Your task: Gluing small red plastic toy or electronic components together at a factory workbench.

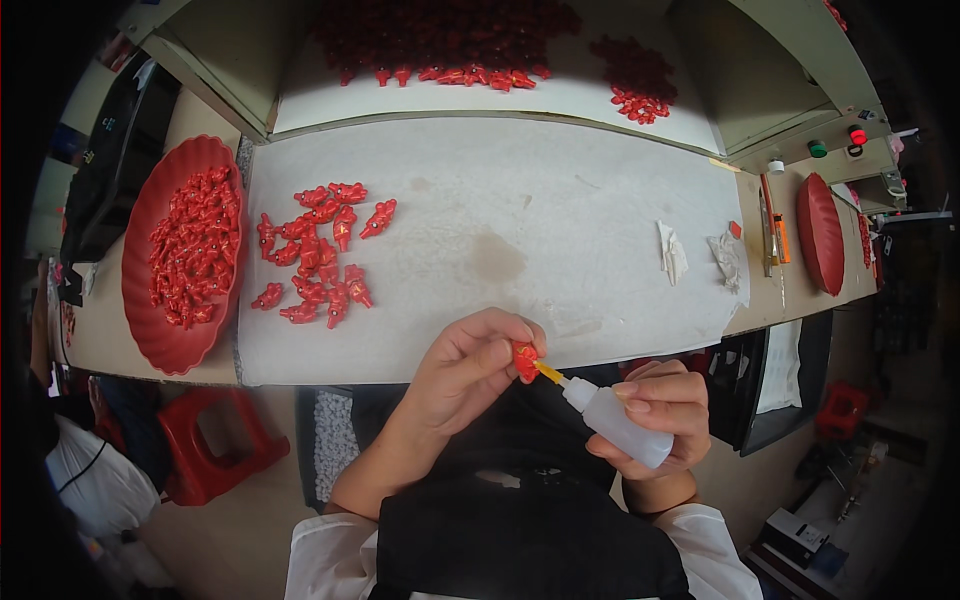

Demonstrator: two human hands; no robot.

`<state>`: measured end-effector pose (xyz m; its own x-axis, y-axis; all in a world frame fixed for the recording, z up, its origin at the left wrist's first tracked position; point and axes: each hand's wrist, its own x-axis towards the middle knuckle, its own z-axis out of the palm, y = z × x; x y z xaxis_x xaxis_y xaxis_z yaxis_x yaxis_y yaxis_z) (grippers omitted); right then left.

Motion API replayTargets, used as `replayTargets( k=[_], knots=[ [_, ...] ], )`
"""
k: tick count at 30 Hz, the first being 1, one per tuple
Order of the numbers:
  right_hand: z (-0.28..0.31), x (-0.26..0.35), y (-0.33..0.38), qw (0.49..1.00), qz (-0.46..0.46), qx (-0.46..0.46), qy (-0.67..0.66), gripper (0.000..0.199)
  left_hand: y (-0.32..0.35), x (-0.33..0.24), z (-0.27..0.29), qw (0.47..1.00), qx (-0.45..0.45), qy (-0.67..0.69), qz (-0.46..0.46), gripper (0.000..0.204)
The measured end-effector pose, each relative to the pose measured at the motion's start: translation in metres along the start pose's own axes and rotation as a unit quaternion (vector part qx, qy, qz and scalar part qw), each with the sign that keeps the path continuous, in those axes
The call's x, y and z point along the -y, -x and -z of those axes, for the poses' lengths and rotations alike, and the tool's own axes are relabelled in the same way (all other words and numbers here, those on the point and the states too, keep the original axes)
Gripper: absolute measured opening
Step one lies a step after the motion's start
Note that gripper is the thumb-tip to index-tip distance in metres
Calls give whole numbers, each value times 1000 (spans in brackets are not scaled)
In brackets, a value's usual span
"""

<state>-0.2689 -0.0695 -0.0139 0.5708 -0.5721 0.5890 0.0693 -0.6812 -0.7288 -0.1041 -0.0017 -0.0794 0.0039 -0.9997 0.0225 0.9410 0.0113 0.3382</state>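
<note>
Between the thumb and fingers of my left hand [470,365] is a small glossy red figurine [525,361], held just past the table's near edge. My right hand [665,415] grips a translucent white squeeze bottle [622,425], tilted toward the figurine. The bottle's thin yellow tip [549,373] meets the figurine or lies very close to it; I cannot tell which. To the left on the white paper sheet [450,280] lies a loose group of similar red figurines [318,255]. Many more fill a red scalloped tray [135,290] at the far left.
A grey box-like cabinet [800,80] stands at the back, with heaps of red pieces [470,75] inside. Crumpled tissues [672,252] lie on the right of the sheet, near an orange lighter [781,238] and another red tray [820,235]. A red stool [215,450] stands below left.
</note>
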Motion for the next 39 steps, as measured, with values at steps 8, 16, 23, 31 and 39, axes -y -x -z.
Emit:
replayTargets(
  k=[8,16,23,31,39],
  knots=[
    [0,-1,1,1000,-2,-10,-2,48,0,0,0,1000,1,9,3,14],
    [0,0,2,1000,2,-10,10,48,1,1,0,1000,7,17,8,14],
    [2,0,2,1000,7,-10,19,49,1,1,0,1000,5,20,9,14],
    [1,0,2,1000,10,-7,20,49,1,1,1,1000,8,21,10,14],
    [2,0,4,1000,3,-11,17,48,1,2,2,1000,-2,-4,9,14]
  ],
)
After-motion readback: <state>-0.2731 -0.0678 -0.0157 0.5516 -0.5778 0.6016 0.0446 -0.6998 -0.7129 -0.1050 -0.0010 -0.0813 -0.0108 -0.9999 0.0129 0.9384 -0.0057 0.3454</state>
